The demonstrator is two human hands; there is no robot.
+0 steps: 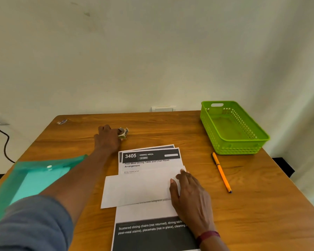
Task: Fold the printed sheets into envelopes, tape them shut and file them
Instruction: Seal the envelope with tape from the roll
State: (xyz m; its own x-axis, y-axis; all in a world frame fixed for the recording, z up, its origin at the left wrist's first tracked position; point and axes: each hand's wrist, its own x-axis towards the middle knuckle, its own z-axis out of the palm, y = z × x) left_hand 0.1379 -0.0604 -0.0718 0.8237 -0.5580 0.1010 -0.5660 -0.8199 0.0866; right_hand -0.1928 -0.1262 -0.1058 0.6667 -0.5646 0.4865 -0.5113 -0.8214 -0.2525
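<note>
Blue-grey sleeve (29, 223), maroon wristband (208, 235)

Illumination is diffuse and moderately bright, with no hard glare. Shadows on the worktop (170, 127) are faint and short, and lie close beside the pen (222, 172) and the right hand (190, 198). Wide-angle distortion bows the worktop's edges and bends the wall (152, 51) above its right corner. The sleeve (29, 223) at the worktop's near left corner is blurred. On the printed sheets (152, 230) at its centre, the large type is sharp and the small type is soft.
</note>
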